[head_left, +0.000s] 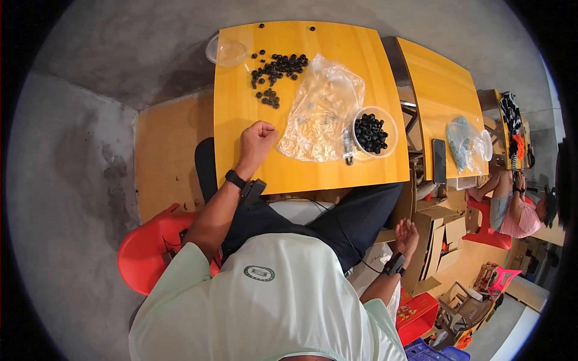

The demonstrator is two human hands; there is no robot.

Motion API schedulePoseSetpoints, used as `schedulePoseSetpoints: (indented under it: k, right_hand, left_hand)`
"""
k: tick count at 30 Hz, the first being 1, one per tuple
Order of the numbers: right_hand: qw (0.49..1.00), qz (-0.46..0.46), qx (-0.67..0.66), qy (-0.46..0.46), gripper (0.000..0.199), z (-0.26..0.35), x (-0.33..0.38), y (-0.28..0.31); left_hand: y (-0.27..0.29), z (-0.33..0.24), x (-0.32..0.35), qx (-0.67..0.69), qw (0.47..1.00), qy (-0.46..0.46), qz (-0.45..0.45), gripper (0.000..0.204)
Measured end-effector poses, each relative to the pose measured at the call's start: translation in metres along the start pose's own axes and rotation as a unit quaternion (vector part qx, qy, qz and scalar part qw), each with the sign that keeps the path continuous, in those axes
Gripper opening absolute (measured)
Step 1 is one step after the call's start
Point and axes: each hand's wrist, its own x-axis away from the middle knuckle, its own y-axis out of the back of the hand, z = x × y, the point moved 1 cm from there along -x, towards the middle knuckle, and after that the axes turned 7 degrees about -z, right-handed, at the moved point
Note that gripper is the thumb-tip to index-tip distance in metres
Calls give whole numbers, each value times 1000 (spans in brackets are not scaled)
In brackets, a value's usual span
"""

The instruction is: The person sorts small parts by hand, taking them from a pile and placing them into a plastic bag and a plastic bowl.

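Observation:
My left hand (257,143) rests at the left part of the yellow table (355,39), its fingers curled closed; whatever may be inside them is hidden. Just right of it lies a crumpled clear plastic bag (322,108). Beyond the hand, loose black beads (280,67) are scattered in a patch. At the table's right side a clear round tub (393,131) holds many black beads (371,133). A small dark slim object (348,153) lies against the tub's left side. Off the table's near right corner, my right hand (406,237) hangs beside the cardboard boxes, fingers apart, holding nothing visible.
A clear round lid (232,53) overhangs the table's far left corner. Rightward, a second yellow table (436,72) bears a phone (439,161) and a bagged bluish item (460,144). Open cardboard boxes (430,246) stand below. Further right, another person (521,219) sits on a red chair.

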Motion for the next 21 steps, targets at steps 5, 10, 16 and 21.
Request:
schedulePoseSetpoints:
  k: [5,10,16,21]
  right_hand:
    - [969,232,28,83,30,19,102,-151]
    - [912,339,207,104,20,-32,158,-266]
    - [766,457,327,312,10,-112,175,-327]
    - [732,438,305,423,6,-139,160,-335]
  left_hand:
    - [14,-20,-16,-109,991,-74,-9,14]
    - [8,-21,-35,-221,963,-154,6,19]
    - [20,-32,-67,-213,966,-147,-22,25]
    - [22,-28,-84,-282,938,-194,48,25]
